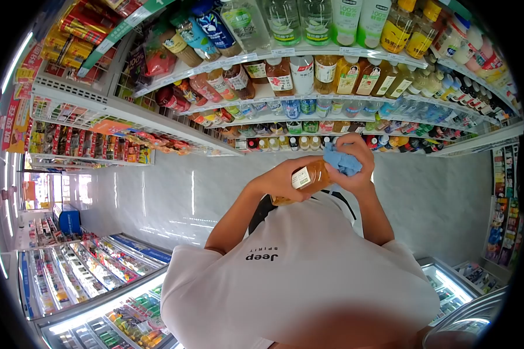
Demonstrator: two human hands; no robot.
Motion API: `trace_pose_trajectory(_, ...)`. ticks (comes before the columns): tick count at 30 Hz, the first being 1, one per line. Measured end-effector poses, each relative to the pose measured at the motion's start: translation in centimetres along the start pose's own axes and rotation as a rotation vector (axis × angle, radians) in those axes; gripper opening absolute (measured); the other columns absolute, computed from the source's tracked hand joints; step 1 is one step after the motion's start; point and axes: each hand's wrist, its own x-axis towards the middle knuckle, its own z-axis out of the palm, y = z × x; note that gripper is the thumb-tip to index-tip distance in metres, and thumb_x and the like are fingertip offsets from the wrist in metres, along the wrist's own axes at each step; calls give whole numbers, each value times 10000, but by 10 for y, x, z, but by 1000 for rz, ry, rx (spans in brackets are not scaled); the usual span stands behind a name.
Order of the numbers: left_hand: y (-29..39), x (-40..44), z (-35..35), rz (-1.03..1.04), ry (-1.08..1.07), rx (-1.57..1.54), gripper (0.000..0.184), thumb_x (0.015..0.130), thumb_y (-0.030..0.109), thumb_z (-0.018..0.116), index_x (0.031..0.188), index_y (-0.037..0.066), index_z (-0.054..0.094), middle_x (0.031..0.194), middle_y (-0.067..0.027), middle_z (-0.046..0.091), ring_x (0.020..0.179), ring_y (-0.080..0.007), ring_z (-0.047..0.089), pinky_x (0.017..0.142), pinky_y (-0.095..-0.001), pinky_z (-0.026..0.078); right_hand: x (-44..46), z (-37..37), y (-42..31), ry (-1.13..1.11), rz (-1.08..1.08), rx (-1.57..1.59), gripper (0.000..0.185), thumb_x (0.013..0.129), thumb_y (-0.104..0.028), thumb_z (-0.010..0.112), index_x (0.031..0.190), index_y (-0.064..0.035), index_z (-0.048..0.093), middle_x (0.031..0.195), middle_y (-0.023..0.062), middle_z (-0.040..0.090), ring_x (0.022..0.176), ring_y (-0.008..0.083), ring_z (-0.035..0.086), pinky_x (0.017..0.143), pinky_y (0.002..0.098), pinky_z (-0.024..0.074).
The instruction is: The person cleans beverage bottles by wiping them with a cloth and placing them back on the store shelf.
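Observation:
In front of my chest, my left hand (283,178) is wrapped round a bottle of amber drink (315,176) with a pale label. The bottle is tilted, its one end pointing up and right. My right hand (360,166) grips a crumpled blue cloth (342,160) at that upper end of the bottle, and the cloth covers it, so I cannot see the cap. Both hands are at the height of my white shirt (308,250), well apart from the shelves ahead.
Ahead, curved-looking shelves (262,56) carry rows of bottled drinks (347,74). A wire rack (70,110) with packaged goods stands at the left. Grey floor (174,192) lies between. Lit coolers (122,314) stand behind me, and another product shelf (501,227) is at the far right.

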Motion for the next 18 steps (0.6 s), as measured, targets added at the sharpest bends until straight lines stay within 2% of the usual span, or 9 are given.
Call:
trace_pose_trajectory(1, -1, 2, 0, -25, -7, -27, 889, 613, 138, 794, 1439, 54, 476, 1266, -92, 617, 1138, -188, 578, 1022, -336, 438, 0, 1, 0, 32, 35, -9, 360, 622, -92, 861, 912, -13, 661, 904, 139, 636, 766, 256, 625, 710, 343, 512)
trace_pose_trajectory(2, -1, 5, -2, -41, -32, -29, 853, 634, 179, 808, 1416, 53, 492, 1257, -80, 617, 1138, -185, 579, 1023, -337, 439, 3, -1, -2, -10, 36, 8, 347, 648, 6, 812, 935, 14, 617, 962, 156, 629, 815, 234, 615, 733, 347, 501)
trace_pose_trajectory(5, -7, 8, -2, -83, -44, -103, 786, 620, 240, 863, 1298, 8, 539, 1123, -56, 618, 1040, -153, 567, 946, -300, 443, 15, -2, -5, -35, 57, 37, 356, 630, -23, 830, 923, 8, 631, 958, 150, 640, 812, 239, 635, 727, 344, 508)
trace_pose_trajectory(8, -29, 10, -12, -63, -161, -236, 896, 649, 323, 870, 1397, 18, 482, 1262, -100, 617, 1141, -208, 591, 1007, -350, 451, 29, -2, -8, -113, -48, 51, 374, 595, -53, 847, 910, -5, 650, 960, 137, 649, 813, 265, 651, 708, 339, 518)
trace_pose_trajectory(11, -26, 20, -7, -27, -336, -625, 931, 639, 415, 885, 1361, -17, 486, 1201, -137, 634, 1044, -252, 651, 932, -364, 505, 45, 2, -18, -197, -115, 88, 371, 581, -83, 847, 899, -21, 666, 958, 127, 655, 813, 290, 658, 697, 341, 525)
trace_pose_trajectory(18, -62, 44, 8, 34, -912, -1217, 926, 651, 463, 879, 1327, -34, 486, 1095, -141, 647, 900, -262, 690, 785, -365, 555, 65, 6, -31, -153, -229, 274, 359, 588, -59, 843, 898, -26, 666, 930, 122, 644, 797, 287, 634, 708, 383, 516)
